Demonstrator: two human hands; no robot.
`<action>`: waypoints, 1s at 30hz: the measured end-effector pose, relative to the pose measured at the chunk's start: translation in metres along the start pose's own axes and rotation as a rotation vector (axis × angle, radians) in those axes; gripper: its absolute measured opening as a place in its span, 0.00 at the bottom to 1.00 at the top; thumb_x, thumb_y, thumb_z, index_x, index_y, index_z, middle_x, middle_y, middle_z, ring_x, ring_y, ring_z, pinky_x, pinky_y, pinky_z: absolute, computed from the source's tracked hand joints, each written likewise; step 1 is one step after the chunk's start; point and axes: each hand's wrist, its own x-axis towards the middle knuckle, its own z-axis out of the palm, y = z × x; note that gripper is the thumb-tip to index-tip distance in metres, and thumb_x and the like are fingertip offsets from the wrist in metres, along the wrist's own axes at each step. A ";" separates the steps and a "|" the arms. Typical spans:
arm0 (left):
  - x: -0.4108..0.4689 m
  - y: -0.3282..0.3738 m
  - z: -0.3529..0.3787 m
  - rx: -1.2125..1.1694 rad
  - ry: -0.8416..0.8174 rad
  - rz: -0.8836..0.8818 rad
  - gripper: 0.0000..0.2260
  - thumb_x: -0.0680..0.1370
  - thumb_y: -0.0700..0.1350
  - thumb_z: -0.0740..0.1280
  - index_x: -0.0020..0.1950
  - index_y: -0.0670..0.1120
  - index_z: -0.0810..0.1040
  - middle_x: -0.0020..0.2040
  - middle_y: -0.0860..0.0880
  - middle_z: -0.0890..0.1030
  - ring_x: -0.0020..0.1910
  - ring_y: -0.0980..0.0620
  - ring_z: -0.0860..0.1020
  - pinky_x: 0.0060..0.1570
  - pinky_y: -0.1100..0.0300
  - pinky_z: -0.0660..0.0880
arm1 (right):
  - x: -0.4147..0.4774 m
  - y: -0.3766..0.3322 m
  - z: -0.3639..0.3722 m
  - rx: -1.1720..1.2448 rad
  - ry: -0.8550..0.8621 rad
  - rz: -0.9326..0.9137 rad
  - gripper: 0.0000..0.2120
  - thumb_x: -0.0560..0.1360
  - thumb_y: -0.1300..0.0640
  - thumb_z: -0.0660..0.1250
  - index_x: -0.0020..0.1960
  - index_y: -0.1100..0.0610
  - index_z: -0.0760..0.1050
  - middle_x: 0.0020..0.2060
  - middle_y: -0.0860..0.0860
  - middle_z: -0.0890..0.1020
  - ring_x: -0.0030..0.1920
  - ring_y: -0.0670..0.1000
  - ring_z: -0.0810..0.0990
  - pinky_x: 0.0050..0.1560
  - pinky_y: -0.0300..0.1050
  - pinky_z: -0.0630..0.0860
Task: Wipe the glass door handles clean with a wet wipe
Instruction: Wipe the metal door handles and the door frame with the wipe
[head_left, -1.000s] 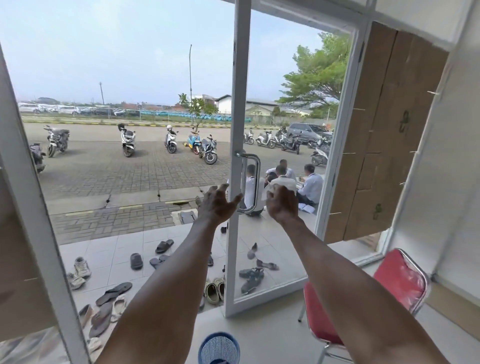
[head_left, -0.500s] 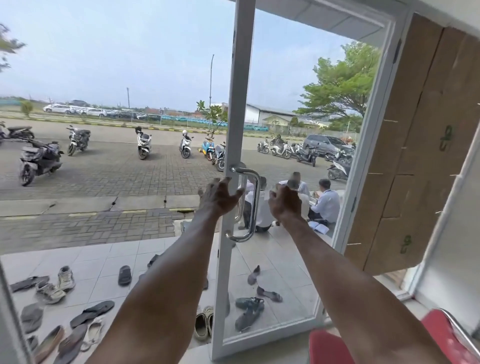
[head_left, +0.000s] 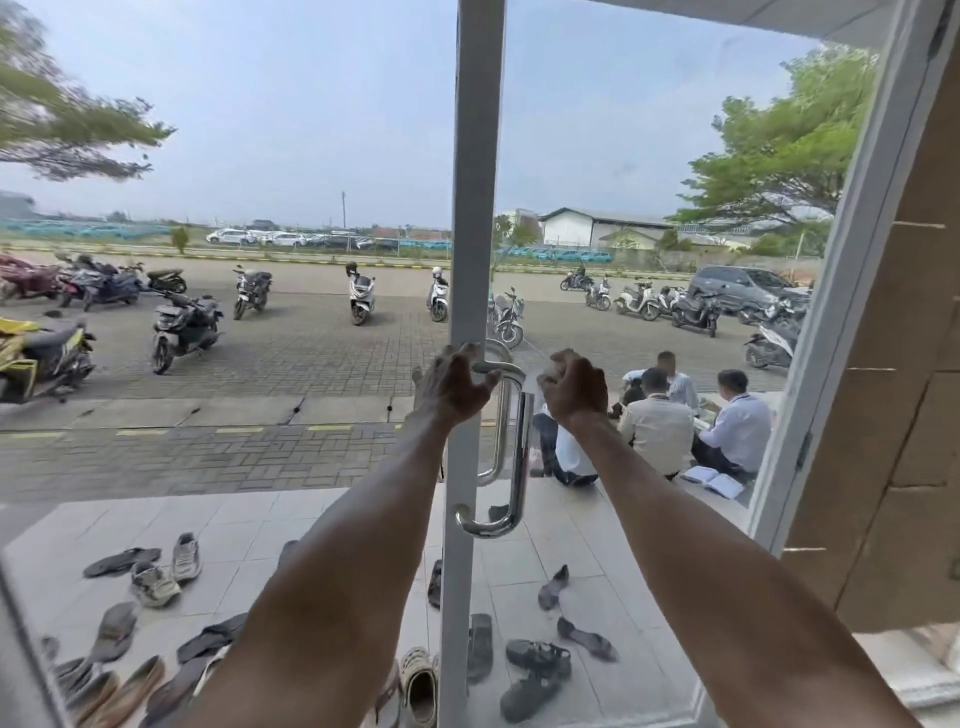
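A chrome D-shaped door handle (head_left: 521, 452) is fixed to the white stile of the glass door (head_left: 475, 208). Its twin on the outer side (head_left: 500, 415) shows through the glass. My left hand (head_left: 449, 389) grips the edge of the stile at the handle's top, fingers curled round the edge and thumb by the handle's upper arm. My right hand (head_left: 574, 389) is held up to the right of the handle's top, close to the glass. Its fingers are curled round a small pale wad, apparently the wet wipe (head_left: 549, 370), which is mostly hidden.
Sandals and shoes (head_left: 156, 577) lie scattered on the tiled porch beyond the door. Several people (head_left: 660, 426) sit on the ground outside to the right. Motorbikes (head_left: 182, 327) stand on the paved yard. A cardboard-covered panel (head_left: 893, 415) fills the right side.
The view has come closer to the door and shifted, so the handle now sits in the middle. Both hands stay at the handle's top. The red chair has left the view.
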 end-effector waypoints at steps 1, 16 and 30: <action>0.011 0.001 0.007 -0.010 0.028 -0.008 0.21 0.78 0.58 0.65 0.68 0.51 0.72 0.69 0.47 0.72 0.66 0.45 0.72 0.64 0.48 0.68 | 0.014 0.005 0.003 0.052 0.002 0.002 0.14 0.72 0.58 0.71 0.57 0.57 0.75 0.50 0.59 0.83 0.52 0.59 0.81 0.50 0.47 0.76; 0.089 -0.032 0.047 0.005 0.176 -0.250 0.19 0.78 0.49 0.65 0.69 0.53 0.73 0.62 0.48 0.81 0.64 0.44 0.76 0.64 0.47 0.71 | 0.118 0.021 0.095 0.291 -0.092 -0.118 0.12 0.74 0.50 0.69 0.48 0.59 0.83 0.45 0.57 0.85 0.44 0.54 0.82 0.38 0.39 0.64; 0.132 -0.045 0.056 -0.205 0.308 -0.184 0.06 0.73 0.40 0.71 0.47 0.44 0.86 0.45 0.47 0.86 0.44 0.57 0.81 0.39 0.77 0.67 | 0.161 0.022 0.111 0.773 -0.345 -0.057 0.08 0.71 0.66 0.73 0.50 0.61 0.81 0.41 0.59 0.85 0.42 0.58 0.85 0.50 0.56 0.82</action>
